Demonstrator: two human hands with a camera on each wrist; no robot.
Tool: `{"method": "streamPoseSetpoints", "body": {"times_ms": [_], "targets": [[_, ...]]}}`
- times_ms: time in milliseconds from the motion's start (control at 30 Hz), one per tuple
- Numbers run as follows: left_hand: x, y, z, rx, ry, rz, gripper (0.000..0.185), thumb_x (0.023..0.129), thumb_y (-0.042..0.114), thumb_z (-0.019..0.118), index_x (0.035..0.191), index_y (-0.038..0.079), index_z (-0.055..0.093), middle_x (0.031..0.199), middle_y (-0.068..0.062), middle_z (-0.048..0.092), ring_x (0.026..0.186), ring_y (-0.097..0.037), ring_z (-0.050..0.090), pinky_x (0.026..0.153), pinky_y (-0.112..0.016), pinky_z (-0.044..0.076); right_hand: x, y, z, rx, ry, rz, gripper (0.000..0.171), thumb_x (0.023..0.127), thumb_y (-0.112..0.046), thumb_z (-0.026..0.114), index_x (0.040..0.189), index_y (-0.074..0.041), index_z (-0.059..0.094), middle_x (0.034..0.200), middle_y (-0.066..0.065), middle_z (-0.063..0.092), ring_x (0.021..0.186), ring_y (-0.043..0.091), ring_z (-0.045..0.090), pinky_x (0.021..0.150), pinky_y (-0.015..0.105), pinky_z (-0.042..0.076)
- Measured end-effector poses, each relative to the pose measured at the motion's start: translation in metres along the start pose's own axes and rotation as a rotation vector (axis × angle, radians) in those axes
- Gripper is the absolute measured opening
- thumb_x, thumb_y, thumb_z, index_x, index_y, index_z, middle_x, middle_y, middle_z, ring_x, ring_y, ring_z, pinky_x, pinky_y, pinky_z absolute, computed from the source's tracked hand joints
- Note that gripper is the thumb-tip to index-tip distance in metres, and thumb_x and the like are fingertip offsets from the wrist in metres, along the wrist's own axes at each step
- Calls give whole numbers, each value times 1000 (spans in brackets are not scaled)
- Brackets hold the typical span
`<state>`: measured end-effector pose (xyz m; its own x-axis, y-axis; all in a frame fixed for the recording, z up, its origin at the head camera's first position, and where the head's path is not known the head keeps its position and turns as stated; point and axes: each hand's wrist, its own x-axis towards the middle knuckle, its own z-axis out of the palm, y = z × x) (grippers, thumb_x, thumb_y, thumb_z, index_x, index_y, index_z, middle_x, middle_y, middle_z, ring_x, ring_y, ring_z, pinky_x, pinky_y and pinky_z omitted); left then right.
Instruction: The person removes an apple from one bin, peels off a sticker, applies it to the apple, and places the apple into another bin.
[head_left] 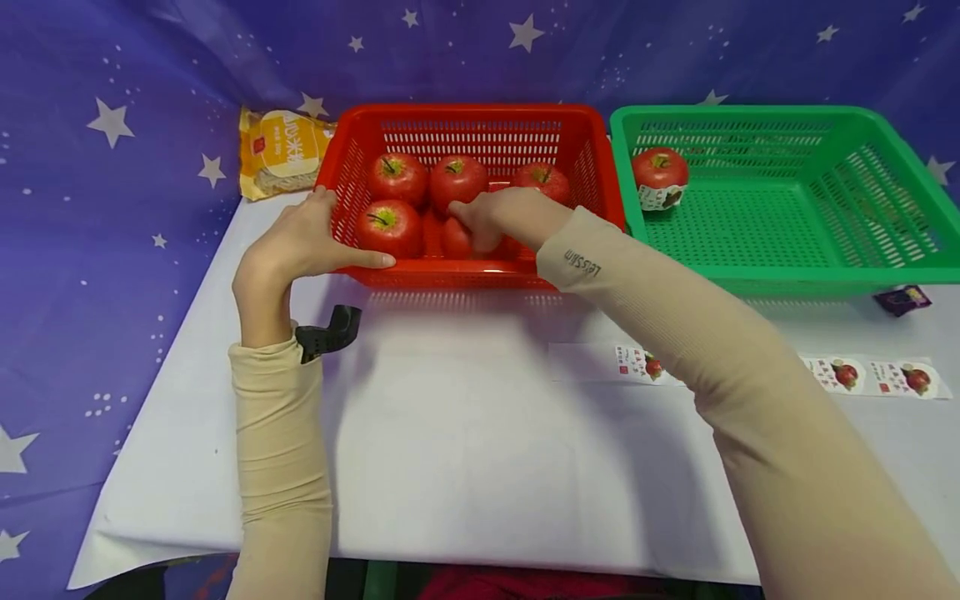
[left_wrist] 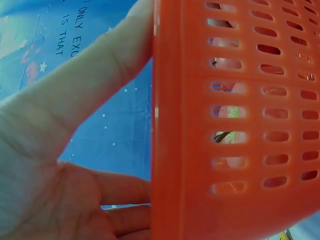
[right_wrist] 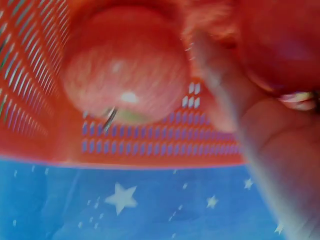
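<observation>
My left hand (head_left: 300,237) holds the front left corner of the red basket (head_left: 491,271), its thumb lying along the front rim. In the left wrist view, the thumb and fingers meet the rim (left_wrist: 167,115). My right hand (head_left: 495,218) reaches into this basket and grips a red apple (head_left: 455,240), partly hidden by the hand and blurred. Around it sit other red apples: one at the back left (head_left: 397,179), one at the back middle (head_left: 459,180), one at the front left (head_left: 390,229) and one behind the right hand (head_left: 542,177).
A green basket (head_left: 795,279) stands at right, holding an apple (head_left: 660,169) with a label band. Strips of printed labels (head_left: 870,377) lie in front, partly under the right sleeve. A yellow food packet (head_left: 285,154) is at back left, a small purple packet (head_left: 902,300) at right.
</observation>
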<state>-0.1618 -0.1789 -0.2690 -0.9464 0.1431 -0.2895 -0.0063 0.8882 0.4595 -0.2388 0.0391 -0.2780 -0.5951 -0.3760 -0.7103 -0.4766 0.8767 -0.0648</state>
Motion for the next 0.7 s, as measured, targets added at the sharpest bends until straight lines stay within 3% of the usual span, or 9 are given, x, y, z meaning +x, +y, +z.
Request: {"method": "streamPoseSetpoints", "body": {"times_ms": [133,300,367,500,700], "targets": [[0,0,0,6,5,1,111,69,63,75,142,-6,30,127,-23,50,113,-39,49,96,-57,42,8,4,3,-34,61,-51,74,89,-23,53,153,-20,16,146,16,37,126,25,38,108,41,36],[-2,-1,0,4,11,10,107,68,63,75,138,-6,32,122,-22,50,108,-38,50,91,-56,44,-7,16,-7,-31,168,-126,82,78,-35,72,147,-19,30,141,13,43,130,28,39,108,46,36],[-3,-2,0,0,14,13,106,68,63,75,137,-6,33,121,-22,51,107,-37,51,90,-55,44,-24,18,-14,-21,204,-129,93,75,-42,75,151,-22,26,144,12,42,132,29,38,107,48,37],[-3,-2,0,-11,17,15,105,68,64,75,136,-5,34,121,-21,52,106,-36,51,89,-54,45,-72,17,-20,19,290,-156,100,72,-50,77,152,-24,24,143,10,44,130,29,40,103,50,42],[-1,-1,1,-33,16,16,103,69,63,75,137,-4,35,122,-21,53,106,-35,51,88,-53,45,-132,15,13,116,460,-262,87,73,-41,80,144,-18,36,130,8,54,117,29,48,96,49,46]]}}
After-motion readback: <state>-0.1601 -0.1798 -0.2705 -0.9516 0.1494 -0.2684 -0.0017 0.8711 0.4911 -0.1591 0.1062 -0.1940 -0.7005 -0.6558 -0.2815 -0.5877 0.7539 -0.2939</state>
